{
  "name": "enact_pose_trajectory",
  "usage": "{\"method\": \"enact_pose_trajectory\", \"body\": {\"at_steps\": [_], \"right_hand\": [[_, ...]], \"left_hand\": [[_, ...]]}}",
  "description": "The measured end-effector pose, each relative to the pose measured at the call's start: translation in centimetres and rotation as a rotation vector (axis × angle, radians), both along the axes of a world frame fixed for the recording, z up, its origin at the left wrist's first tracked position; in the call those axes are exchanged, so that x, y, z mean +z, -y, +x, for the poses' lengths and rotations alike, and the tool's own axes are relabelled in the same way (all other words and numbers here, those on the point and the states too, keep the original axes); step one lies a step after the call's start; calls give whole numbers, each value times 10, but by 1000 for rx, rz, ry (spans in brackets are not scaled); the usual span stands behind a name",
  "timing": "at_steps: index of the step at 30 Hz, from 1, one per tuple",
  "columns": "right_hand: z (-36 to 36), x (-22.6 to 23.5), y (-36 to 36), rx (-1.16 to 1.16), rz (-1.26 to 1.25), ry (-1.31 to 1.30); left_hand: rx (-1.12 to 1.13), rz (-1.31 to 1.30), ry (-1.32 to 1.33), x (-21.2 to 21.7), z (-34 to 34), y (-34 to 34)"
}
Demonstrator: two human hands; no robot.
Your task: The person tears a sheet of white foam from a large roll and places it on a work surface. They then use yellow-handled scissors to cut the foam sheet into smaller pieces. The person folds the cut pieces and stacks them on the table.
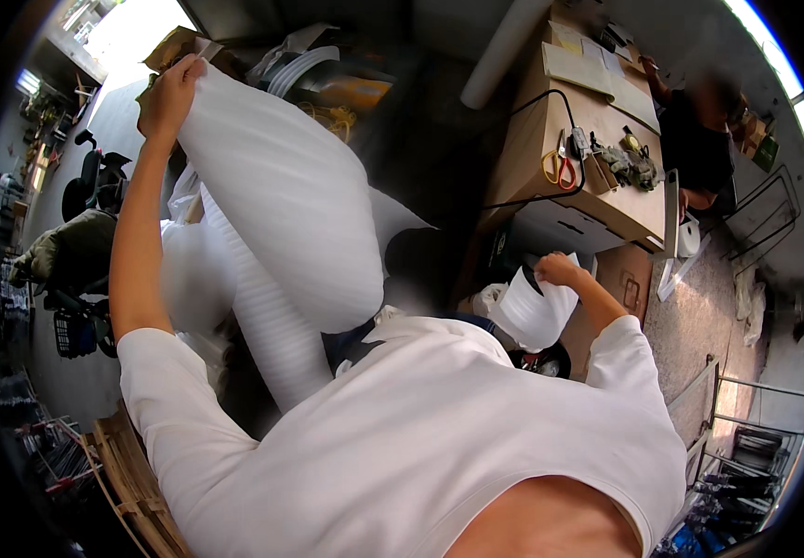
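White foam sheet [281, 214] held raised at upper left, its top edge gripped by the closed left hand [171, 93], its far end clutched by the closed right hand [558, 270], desk [551, 186] with scissors [560, 169] behind.

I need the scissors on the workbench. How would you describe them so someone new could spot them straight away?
Start at the long tan cardboard-topped bench in the upper right, where another person sits at the far end. A black cable loops across its top, and the scissors lie just inside that loop, left of a heap of dark gloves. Their yellow and red handles are the brightest colours on the bench.
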State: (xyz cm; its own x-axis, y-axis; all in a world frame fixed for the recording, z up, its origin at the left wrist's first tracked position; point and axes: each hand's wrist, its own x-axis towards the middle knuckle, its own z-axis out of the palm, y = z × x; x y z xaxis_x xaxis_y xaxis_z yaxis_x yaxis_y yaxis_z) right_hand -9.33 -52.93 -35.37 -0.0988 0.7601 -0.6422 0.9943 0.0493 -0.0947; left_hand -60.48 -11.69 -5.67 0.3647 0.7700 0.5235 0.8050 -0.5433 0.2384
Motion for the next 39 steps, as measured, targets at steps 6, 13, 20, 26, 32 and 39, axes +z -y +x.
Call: {"method": "enact_pose_trajectory", "body": {"at_steps": [6, 13, 20, 26, 32, 39], "right_hand": [[-109, 191, -157, 115, 871, -575], [-162, 236, -200, -60, 955, -969], [-142, 244, -187, 176, 1457, -340], [-171, 255, -198, 360, 1340, -229], [-177, 244, -208, 88, 1197, -655], [-185, 236, -199, 367, 1506, -581]], "left_hand": [[-450, -15, 20, -38, 140, 93], [-704, -525, 277, -39, 171, 127], [-595, -827, 152, -72, 127, 105], [-606, -574, 101, -54, 147, 125], [-695, -551, 275, -53, 153, 133], [-710, -605, 365, -58, 163, 132]]}}
